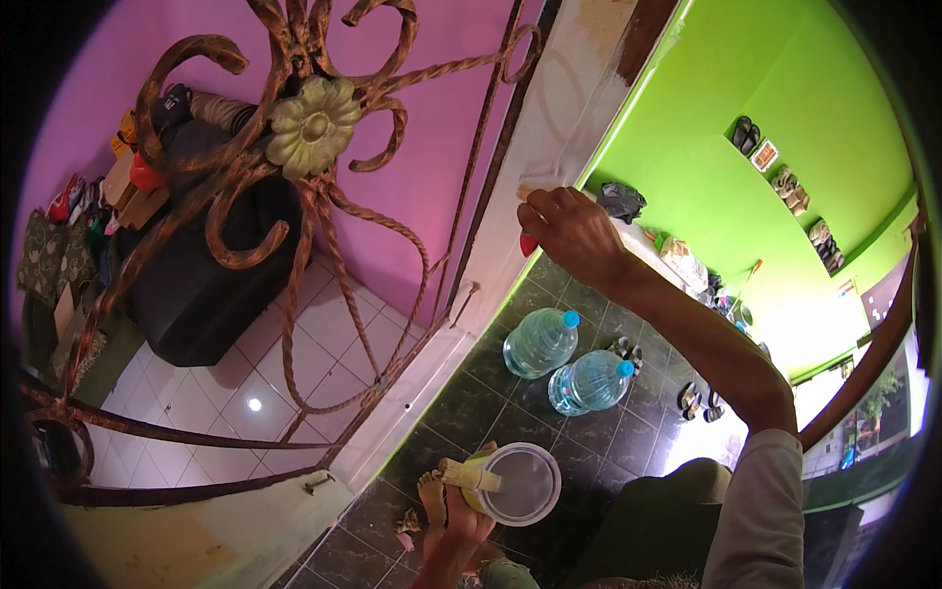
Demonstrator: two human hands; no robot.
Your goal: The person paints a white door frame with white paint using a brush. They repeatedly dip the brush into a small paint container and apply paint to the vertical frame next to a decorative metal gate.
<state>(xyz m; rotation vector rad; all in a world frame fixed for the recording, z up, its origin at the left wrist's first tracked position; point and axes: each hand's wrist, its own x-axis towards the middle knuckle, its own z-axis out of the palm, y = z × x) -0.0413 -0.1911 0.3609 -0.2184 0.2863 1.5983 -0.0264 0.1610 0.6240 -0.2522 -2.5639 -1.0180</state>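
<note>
My right hand is raised against the narrow white wall edge. Its fingers are closed on a small tool with a red end; a tan part sticks out above the knuckles, and the rest is hidden in the grip. Low in the view, my left hand is wrapped round the side of a round tub with a pale rim and yellowish side. A flat paintbrush with a light wooden handle lies across the tub's rim, by the fingers of that hand.
A rusty wrought-iron grille with a flower ornament fills the left opening. Two large water bottles with blue caps stand on the dark tiled floor. Sandals lie farther right. Bare toes show beside the tub.
</note>
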